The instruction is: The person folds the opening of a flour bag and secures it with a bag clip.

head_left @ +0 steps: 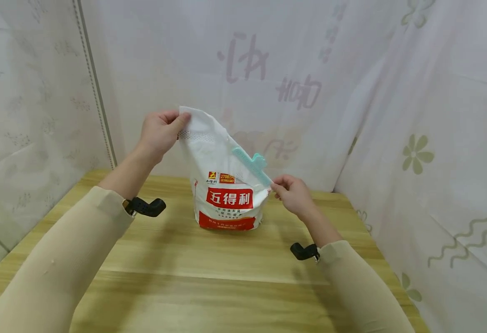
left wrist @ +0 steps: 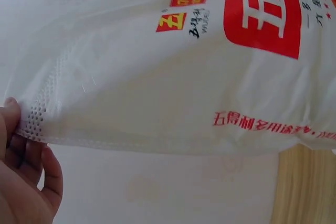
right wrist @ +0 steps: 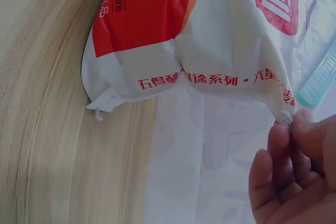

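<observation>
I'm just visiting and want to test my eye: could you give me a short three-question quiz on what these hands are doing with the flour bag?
1. True or false: the bag lies flat on the table.
2. Which hand pinches the bag's top corner? A) left hand B) right hand
3. Fill in: the clip across the bag is pale ____.

Key: 1 false, it stands upright. 2 A; the right hand pinches the edge by the clip's lower end. 3 green.
</observation>
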